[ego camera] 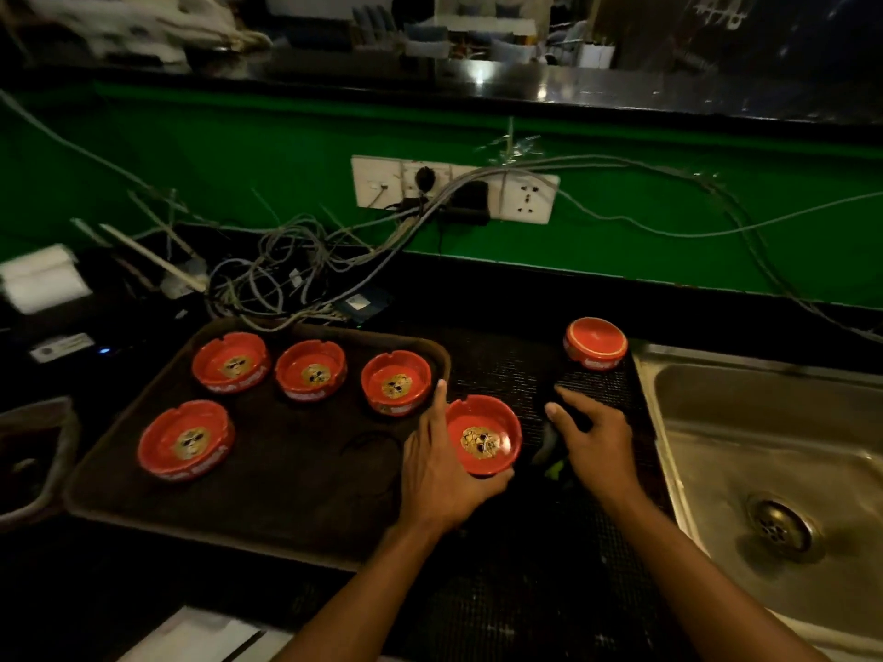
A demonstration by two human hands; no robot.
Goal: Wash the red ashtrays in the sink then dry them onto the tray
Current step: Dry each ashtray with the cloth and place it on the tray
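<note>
Left hand (pixel 442 463) curled round a red ashtray (pixel 482 434), fingers along its far-left side and thumb under its near edge, holding it mouth-up just past the right rim of the brown tray (pixel 267 513), over the dark mesh mat (pixel 516 370) of the bench (pixel 478 289). Probably carried this way to be set down in the bare part of the tray, near its right rim. Already standing on the tray, all mouth-up: three ashtrays in a row along the far side, namely the far-left ashtray (pixel 230 361), the middle ashtray (pixel 310 370) and the third ashtray (pixel 396 383), plus a nearer ashtray (pixel 186 439) toward the left rim; likely kept apart so as to dry in the air and not to knock one another. One more, an upturned ashtray (pixel 596 344), lying mouth-down on the mat well to the right of the tray, close to the steel sink (pixel 693 437); perhaps left so for water to drain out, perhaps waiting for its turn, impossible to tell which. Right hand (pixel 590 444) spread with loose fingers, resting on or just above something dark and soft (pixel 549 444) on the mat, to the right of the tray; maybe a cloth or sponge for drying, too dim to tell, and no firm grip visible. Sink basin with nothing seen in it but the drain (pixel 779 527). Task seemingly near its end.
</note>
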